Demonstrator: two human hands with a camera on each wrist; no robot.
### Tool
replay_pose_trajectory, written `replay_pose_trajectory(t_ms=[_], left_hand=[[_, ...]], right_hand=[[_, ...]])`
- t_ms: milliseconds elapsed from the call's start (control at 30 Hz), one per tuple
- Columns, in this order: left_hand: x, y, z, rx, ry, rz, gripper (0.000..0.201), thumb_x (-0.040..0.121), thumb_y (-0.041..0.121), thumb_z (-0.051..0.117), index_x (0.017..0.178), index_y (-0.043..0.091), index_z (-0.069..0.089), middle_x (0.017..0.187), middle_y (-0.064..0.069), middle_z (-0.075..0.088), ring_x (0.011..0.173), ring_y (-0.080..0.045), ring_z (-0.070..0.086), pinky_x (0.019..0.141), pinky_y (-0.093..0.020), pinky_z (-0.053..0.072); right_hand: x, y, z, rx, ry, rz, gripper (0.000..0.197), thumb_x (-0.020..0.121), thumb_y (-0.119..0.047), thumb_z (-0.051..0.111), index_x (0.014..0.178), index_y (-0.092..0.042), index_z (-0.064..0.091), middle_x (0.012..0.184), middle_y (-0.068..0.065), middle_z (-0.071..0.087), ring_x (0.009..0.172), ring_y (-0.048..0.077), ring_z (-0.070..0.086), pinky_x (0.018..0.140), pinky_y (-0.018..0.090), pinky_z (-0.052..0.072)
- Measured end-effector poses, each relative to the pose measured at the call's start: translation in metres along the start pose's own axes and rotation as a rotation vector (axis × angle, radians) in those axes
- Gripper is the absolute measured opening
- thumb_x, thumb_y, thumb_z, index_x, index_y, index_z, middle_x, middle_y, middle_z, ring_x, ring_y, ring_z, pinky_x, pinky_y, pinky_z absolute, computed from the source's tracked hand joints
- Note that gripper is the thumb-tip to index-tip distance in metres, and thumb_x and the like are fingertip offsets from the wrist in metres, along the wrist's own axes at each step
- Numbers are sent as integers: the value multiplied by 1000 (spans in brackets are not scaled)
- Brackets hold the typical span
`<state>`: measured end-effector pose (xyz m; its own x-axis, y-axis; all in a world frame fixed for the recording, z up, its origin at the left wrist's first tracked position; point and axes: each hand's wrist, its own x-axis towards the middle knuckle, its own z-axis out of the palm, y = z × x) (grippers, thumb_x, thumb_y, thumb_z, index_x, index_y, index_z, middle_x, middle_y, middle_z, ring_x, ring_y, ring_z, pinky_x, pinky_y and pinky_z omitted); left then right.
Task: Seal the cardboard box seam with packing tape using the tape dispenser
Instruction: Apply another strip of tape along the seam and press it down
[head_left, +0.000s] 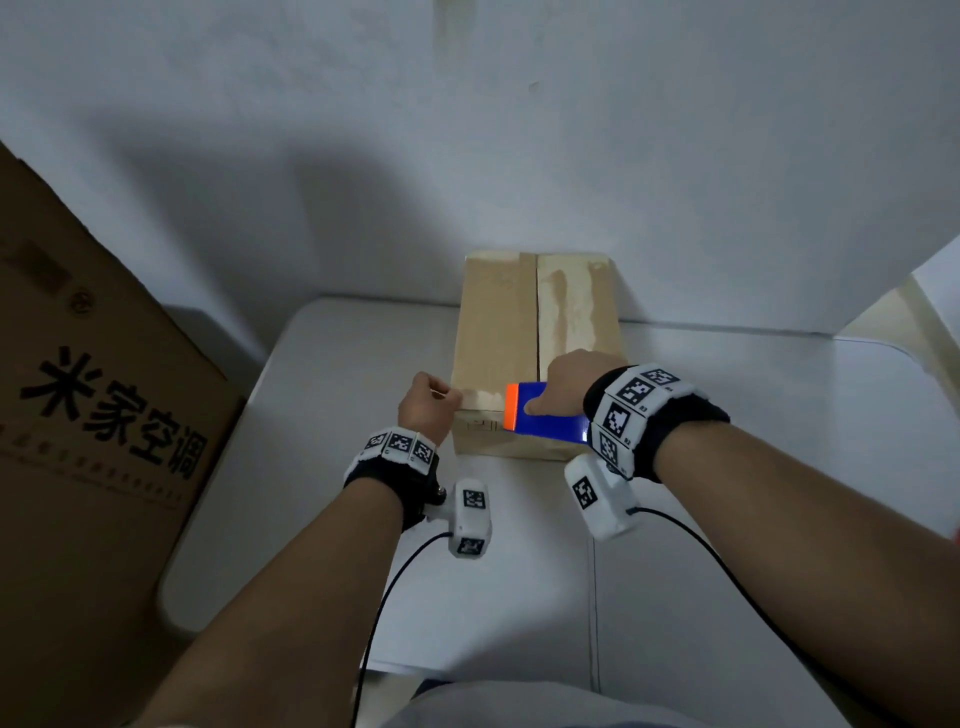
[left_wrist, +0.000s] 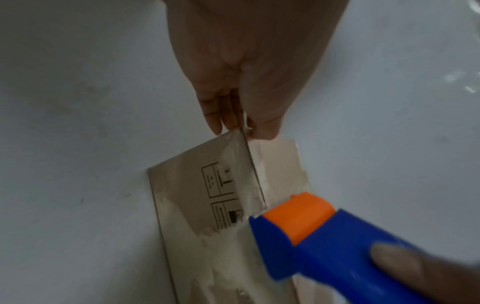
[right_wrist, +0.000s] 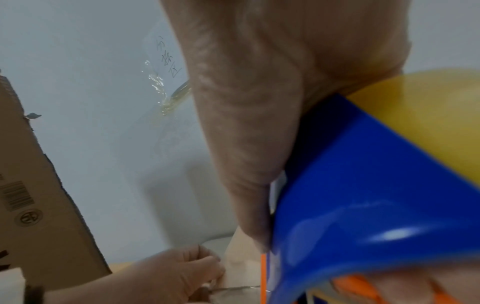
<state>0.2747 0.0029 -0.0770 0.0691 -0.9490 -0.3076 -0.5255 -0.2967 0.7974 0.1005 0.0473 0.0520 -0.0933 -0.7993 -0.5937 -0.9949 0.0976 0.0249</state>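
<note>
On the white table (head_left: 322, 519) the cardboard box (head_left: 493, 332) lies lengthwise, its long axis and centre seam (head_left: 537, 312) running straight away from the person toward the wall (head_left: 519, 130). The right hand (head_left: 571, 382) is wrapped around the blue and orange tape dispenser (head_left: 540, 415), which sits at the box's near edge, right over the seam's near end, so the whole seam lies ahead of it (the pull looks likely to go straight away from the body). The left hand (head_left: 428, 402) is just beside the near left corner, fingers curled and pinching at that corner; the wrist views suggest a tape end, though this is hard to confirm. The right hand is therefore the one on the seam.
</note>
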Motion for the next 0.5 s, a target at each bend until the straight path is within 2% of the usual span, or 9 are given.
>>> replay_pose_trajectory(t_ms=[67,100,167,200,267,333,400,500], left_hand=[[0,8,0,152,45,198,22,81,12,63,101,10,53,105,-6,50,86,-23,56,76,-30,46],[0,13,0,207,26,323,25,79,9,64,102,8,55,107,-7,48,85,-22,54,78,-31,46],[-4,25,3,384,-158,524,21,79,13,66,99,8,60,101,-8,53,81,-18,51,77,-28,43],[-6,29,5,482,-269,576,19,81,16,66,97,8,61,99,-10,56,80,-16,49,76,-27,41],[-6,34,8,595,-374,612,20,83,19,65,98,7,60,100,-12,57,79,-15,47,78,-28,43],[-3,36,9,640,-377,636,23,84,21,64,101,6,58,100,-13,56,77,-16,46,77,-30,44],[0,38,8,715,-411,663,28,86,23,63,107,5,57,102,-13,56,80,-20,50,73,-25,38],[3,44,10,868,-464,707,32,89,26,59,114,7,52,106,-13,56,91,-27,58,76,-30,42]], right_hand=[[0,2,0,1,-15,4,39,93,-48,46,87,-10,52,67,0,48,78,20,54,68,28,42],[-1,3,1,-10,-29,4,40,94,-48,44,85,-10,51,67,0,47,79,20,53,69,28,41],[-1,4,3,-24,-37,4,44,96,-48,40,78,-9,49,66,1,46,78,19,52,69,28,40],[0,5,4,-21,-36,7,45,96,-49,39,76,-9,49,66,1,45,75,19,52,68,28,41],[2,4,6,-15,-22,12,49,95,-50,40,68,-10,46,65,1,45,63,16,49,63,27,40],[4,2,8,-8,-1,21,50,94,-51,42,63,-12,42,64,1,46,55,14,43,59,27,38],[5,1,11,-1,18,22,49,93,-50,44,62,-12,41,63,1,46,53,14,42,52,25,35],[3,5,14,-5,30,8,50,93,-51,44,61,-13,41,62,1,46,52,14,42,52,25,35]])
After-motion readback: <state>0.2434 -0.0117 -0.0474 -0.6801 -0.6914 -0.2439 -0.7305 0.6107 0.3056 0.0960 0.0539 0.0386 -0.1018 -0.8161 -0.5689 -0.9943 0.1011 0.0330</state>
